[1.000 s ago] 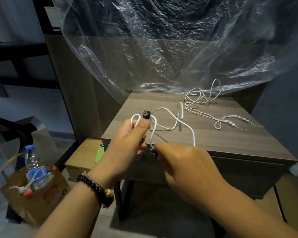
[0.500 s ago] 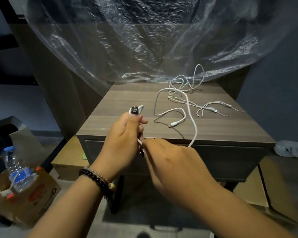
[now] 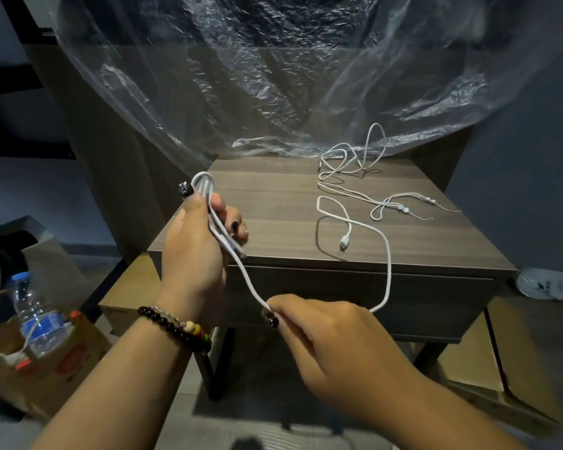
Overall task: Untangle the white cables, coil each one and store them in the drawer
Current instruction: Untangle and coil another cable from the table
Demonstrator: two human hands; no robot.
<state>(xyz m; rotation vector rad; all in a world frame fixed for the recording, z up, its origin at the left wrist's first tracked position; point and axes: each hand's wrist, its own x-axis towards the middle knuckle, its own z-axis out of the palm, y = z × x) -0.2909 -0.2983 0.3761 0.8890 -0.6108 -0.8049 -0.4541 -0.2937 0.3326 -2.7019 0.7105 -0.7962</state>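
Gripping several folded loops of the thick white charging cable (image 3: 385,254) in our left hand (image 3: 192,251), we pinch its slack with our right hand (image 3: 325,336) before the closed grey wooden drawer (image 3: 436,297). No writing is legible.

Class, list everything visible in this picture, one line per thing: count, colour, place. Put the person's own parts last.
charging cable: one, white, part coiled in left hand, rest looping over table edge, plug on tabletop
earphone cables: a tangle, count unclear, white, far right of tabletop
table: one, grey-brown wood, centre
drawer: one, grey-brown, shut, table front
plastic sheet: one, clear, hanging behind table
water bottle: one, clear with blue cap, in bag
paper bag: one, brown, lower left floor
bead bracelet: dark, left wrist
left hand: grips coil
right hand: fingers pinch cable
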